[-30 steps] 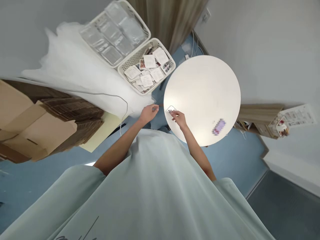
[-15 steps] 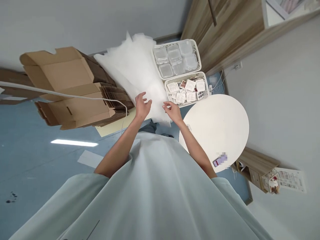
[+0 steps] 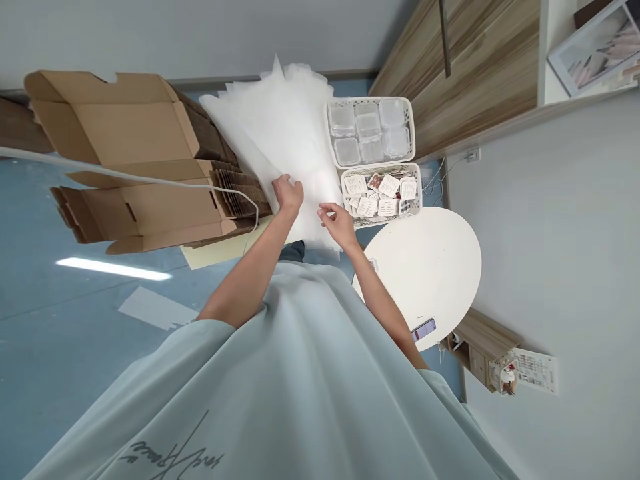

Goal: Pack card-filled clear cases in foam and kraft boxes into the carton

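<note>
A stack of thin white packing sheets (image 3: 300, 127), likely foam, lies fanned out in front of me with ragged far edges. My left hand (image 3: 289, 195) is over the left side of the stack, its fingers loosely bent and the thumb apart. Whether its fingertips touch the top sheet I cannot tell. Over the near right part of the stack hovers my right hand (image 3: 339, 223), fingers curved and thumb separated, with nothing visible in it. Just right of this hand is a white basket (image 3: 345, 212) holding small printed cards (image 3: 389, 185).
Folded brown cardboard boxes (image 3: 135, 127) stand left, crossed by a white cable (image 3: 150, 180). A second basket (image 3: 327, 130) holds clear plastic containers (image 3: 369, 123). At right, a round white table (image 3: 440, 260) carries a phone (image 3: 423, 330). Wooden cabinets (image 3: 480, 60) stand behind.
My view has shifted a little, and the baskets appear farther right and lower. My left hand has moved in over the sheets, its fingers more bent. The right hand stays near the stack's right edge.
</note>
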Tool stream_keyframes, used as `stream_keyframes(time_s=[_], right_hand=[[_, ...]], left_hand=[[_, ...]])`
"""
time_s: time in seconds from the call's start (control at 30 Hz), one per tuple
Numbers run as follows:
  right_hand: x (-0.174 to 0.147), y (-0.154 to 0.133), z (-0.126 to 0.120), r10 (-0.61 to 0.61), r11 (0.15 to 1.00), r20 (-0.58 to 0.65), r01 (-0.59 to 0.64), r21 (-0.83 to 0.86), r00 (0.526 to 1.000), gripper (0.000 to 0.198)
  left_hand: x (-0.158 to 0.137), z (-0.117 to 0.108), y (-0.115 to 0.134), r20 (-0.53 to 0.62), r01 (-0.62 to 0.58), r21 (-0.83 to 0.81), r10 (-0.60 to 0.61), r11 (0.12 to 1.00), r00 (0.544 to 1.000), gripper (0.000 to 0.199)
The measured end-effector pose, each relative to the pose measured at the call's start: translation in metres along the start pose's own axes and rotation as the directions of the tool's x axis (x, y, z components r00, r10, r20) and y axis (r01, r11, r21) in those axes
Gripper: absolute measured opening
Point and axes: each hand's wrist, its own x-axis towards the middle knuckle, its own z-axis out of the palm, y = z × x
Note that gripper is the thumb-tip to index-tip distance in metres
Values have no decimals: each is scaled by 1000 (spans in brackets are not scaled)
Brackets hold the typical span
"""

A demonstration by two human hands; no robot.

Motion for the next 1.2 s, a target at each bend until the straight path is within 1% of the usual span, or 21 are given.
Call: stream_keyframes(time_s=[0.1, 0.17, 0.27, 0.33, 0.43, 0.5, 0.57, 0.6, 0.63, 0.7, 0.77, 0.8, 0.87, 0.9, 0.97, 1.1, 1.2], right_hand=[[0, 3, -5, 14, 1000, -11, -14, 4, 1000, 37], [0, 2, -8, 17, 999, -24, -16, 30, 1000, 40], [0, -2, -14, 13, 994, -65, -6, 108, 998, 48], [-3, -5, -18, 30, 981, -87, -12, 193, 996, 57], [-11, -10, -22, 96, 933, -77, -62, 355, 992, 67], [-20, -12, -25, 125, 891, -78, -78, 447, 989, 67], [-32, -12, -28, 134, 859, -122, -54, 509, 983, 64], [-39, -12, -30, 132, 846, -154, -31, 532, 979, 63], [-47, -12, -33, 127, 834, -185, -4, 552, 974, 62], [-67, -9, -41, 114, 808, -233, 46, 587, 966, 63], [-90, -4, -51, 97, 787, -272, 94, 610, 957, 67], [-103, 0, -57, 91, 779, -293, 115, 617, 952, 70], [-130, 9, -69, 89, 771, -331, 146, 620, 939, 72], [-144, 15, -75, 95, 769, -351, 155, 620, 932, 72], [-173, 28, -84, 121, 768, -391, 163, 620, 913, 70], [-230, 59, -93, 187, 748, -457, 175, 640, 869, 68], [-272, 82, -95, 231, 747, -452, 140, 649, 862, 68]], left_hand=[[-13, -7, 6, -80, -4, 8, 4, 1000, 997, 36], [-30, -15, 15, -46, -91, 10, 92, 996, 995, 36], [-65, -29, 29, 54, -219, -8, 220, 976, 974, 36], [-91, -37, 38, 101, -302, -22, 302, 953, 948, 34], [-130, -48, 49, 169, -417, -17, 414, 909, 894, 33], [-154, -54, 56, 234, -473, -30, 466, 881, 853, 33], [-177, -58, 61, 295, -493, -64, 488, 868, 822, 32], [-187, -59, 62, 323, -481, -84, 480, 873, 816, 30], [-195, -60, 63, 348, -447, -102, 453, 889, 821, 27], [-208, -58, 65, 385, -325, -146, 356, 935, 851, 25], [-215, -54, 66, 403, -177, -199, 245, 964, 882, 31], [-217, -51, 67, 409, -118, -227, 205, 967, 889, 36], [-222, -43, 72, 434, -50, -268, 166, 962, 886, 44], [-225, -38, 76, 459, -38, -275, 166, 961, 873, 47], [-235, -26, 83, 530, -45, -269, 186, 962, 827, 52], [-267, 5, 97, 654, -127, -243, 260, 962, 711, 64], [-298, 31, 102, 724, -187, -221, 290, 957, 626, 71]])
